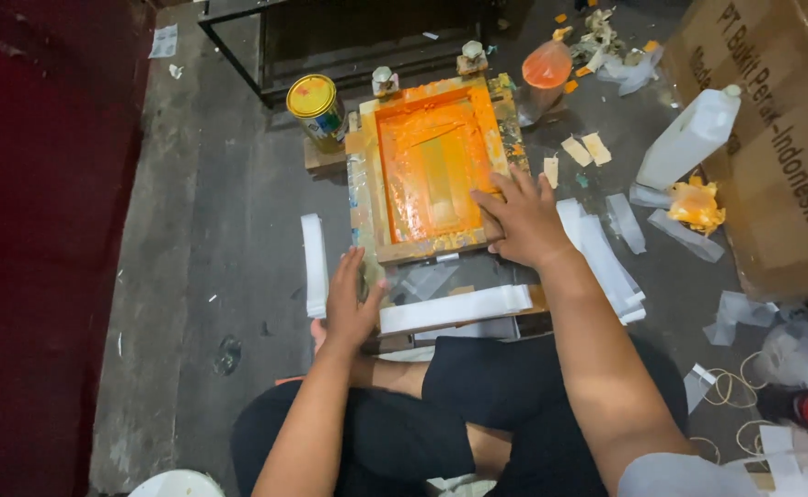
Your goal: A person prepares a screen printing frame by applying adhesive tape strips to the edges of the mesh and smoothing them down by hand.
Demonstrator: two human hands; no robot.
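Observation:
A wooden screen-printing frame (432, 166) covered in orange ink lies on the floor in front of me. My right hand (519, 221) rests flat on the frame's near right corner, fingers spread. Lower left, my left hand (349, 299) sits open beside the frame's near left corner, touching a stack of white strips (455, 308) lying under the frame's front edge. Another white stack (314, 265) stands just left of that hand. I sit cross-legged in black shorts (478, 387).
A yellow-lidded tin (316, 106) stands at the frame's far left. A white plastic jug (691, 138), an orange-stained rag (696, 204), a cardboard box (772, 138) and scattered paper scraps lie to the right. An orange bag (546, 66) sits behind the frame. A dark red wall (36, 230) runs along the left.

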